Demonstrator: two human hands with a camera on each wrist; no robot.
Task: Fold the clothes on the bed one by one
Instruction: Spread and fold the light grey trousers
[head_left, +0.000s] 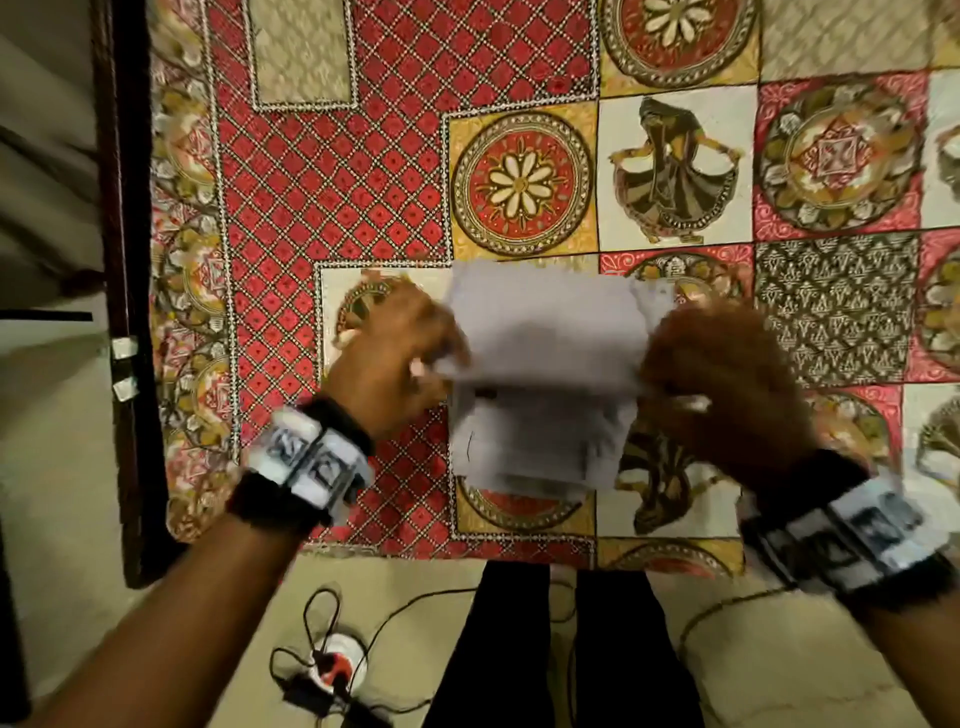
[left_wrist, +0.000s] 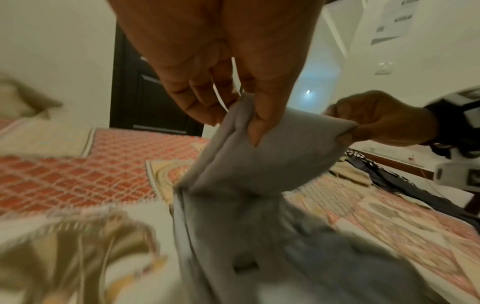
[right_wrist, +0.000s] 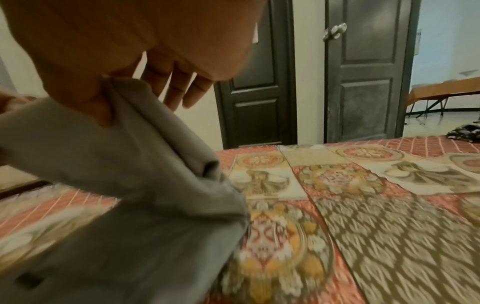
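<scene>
A grey cloth (head_left: 545, 374) is in the middle of the bed (head_left: 322, 182), near its front edge. Part of it is lifted up and part lies on the bed cover.

The left hand (head_left: 395, 358) holds the cloth's left side. Its thumb and first finger pinch a fold of the cloth, and the other fingers (left_wrist: 200, 96) hang loose and a bit spread.

The right hand (head_left: 727, 384) holds the right side. Its thumb pinches the cloth too, and its other fingers (right_wrist: 179, 86) stick out straight.

A dark cloth (left_wrist: 405, 185) lies farther off on the bed. Two dark doors (right_wrist: 363, 72) stand behind the bed.
</scene>
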